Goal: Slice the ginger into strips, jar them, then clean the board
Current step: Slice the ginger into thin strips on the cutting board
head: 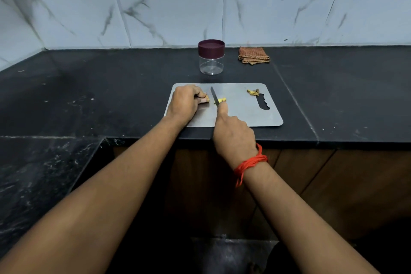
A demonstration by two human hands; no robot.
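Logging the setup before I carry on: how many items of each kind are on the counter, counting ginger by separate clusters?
steel board: 1
knife: 1
jar: 1
folded cloth: 1
ginger clusters: 3 (held piece, cut pieces, scraps)
Total: 7

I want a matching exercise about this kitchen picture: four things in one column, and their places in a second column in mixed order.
Things:
1 jar
2 cloth
3 knife
4 ginger scraps

Places:
A on the board, at its far right corner
B in the right hand
C behind the board, lid on
D folded, right of the jar

Pairs: 1-C, 2-D, 3-B, 4-A
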